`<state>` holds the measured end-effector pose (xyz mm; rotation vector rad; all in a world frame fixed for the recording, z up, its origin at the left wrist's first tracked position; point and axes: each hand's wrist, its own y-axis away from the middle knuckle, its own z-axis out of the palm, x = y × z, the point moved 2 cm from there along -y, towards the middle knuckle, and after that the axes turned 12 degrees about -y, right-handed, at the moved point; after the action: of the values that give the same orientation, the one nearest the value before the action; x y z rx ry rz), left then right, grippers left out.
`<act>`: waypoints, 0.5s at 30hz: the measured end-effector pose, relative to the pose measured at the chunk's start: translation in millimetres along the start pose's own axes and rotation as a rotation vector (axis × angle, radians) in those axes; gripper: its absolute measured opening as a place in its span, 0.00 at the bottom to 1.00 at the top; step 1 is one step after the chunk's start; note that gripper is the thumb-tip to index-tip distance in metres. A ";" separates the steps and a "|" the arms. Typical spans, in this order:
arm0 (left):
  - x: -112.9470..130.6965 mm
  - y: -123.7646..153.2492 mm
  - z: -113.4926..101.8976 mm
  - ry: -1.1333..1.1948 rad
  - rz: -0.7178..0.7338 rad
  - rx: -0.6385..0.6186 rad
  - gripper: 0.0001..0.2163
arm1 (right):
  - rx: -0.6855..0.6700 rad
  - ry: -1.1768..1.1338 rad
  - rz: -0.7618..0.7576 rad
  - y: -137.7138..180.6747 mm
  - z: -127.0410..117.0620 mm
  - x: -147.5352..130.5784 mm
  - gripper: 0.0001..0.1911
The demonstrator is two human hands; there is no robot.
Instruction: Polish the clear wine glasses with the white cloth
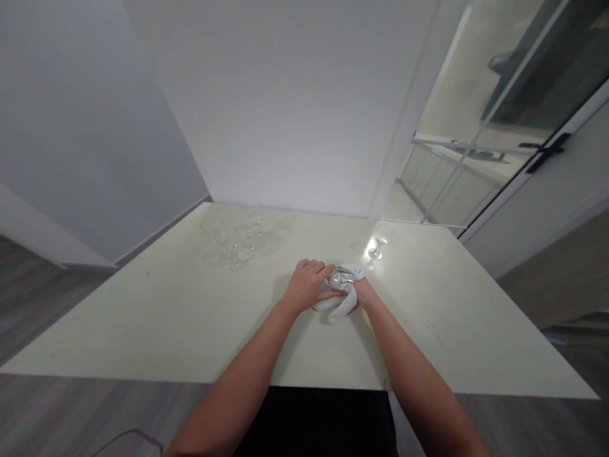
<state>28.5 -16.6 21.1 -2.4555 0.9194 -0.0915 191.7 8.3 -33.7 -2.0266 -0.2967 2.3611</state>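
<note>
Above the desk (157,317), the left hand (308,285) grips a clear glass (335,279) amid white cloth (340,311); cloth hides the right hand's (363,292) grip. The glass's long axis and pointing direction are unclear.

Along the counter (143,324), broad room lay open to the left of the left hand (309,284) and to the right of the right hand (364,291). Midway, the hands, a white cloth (342,311) and a clear glass (337,279) blocked the direct route forward. Clustered glasses (238,246) obstructed the far left; a lone stemmed glass (375,252) stood far right. Between these lay a passable gap, which the back wall (295,127) closed off behind.
</note>
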 end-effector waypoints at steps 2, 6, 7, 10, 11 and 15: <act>-0.6 0.2 0.0 0.000 0.000 0.000 0.24 | -0.014 0.010 0.005 -1.5 0.1 2.2 0.03; -2.0 -0.2 -0.9 0.016 -0.006 0.006 0.26 | 0.023 0.070 0.014 -2.8 -0.8 -0.2 0.04; -2.2 -0.3 -1.0 0.022 -0.010 0.005 0.27 | 0.031 0.088 0.002 -2.6 -1.0 -2.1 0.04; -2.8 -0.6 -1.4 0.033 -0.038 -0.003 0.27 | 0.032 0.137 -0.051 -0.5 -0.8 -8.8 0.08; -3.1 -0.7 -1.6 0.036 -0.049 -0.002 0.27 | 0.025 0.147 -0.066 0.6 -0.1 -10.9 0.09; -6.9 -0.4 -3.5 0.047 -0.077 0.017 0.27 | -0.033 0.098 -0.069 5.6 7.0 -17.1 0.12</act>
<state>22.7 -13.6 25.1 -2.4827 0.8405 -0.1838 188.2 -0.4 -16.9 -2.1016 -0.3988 2.2232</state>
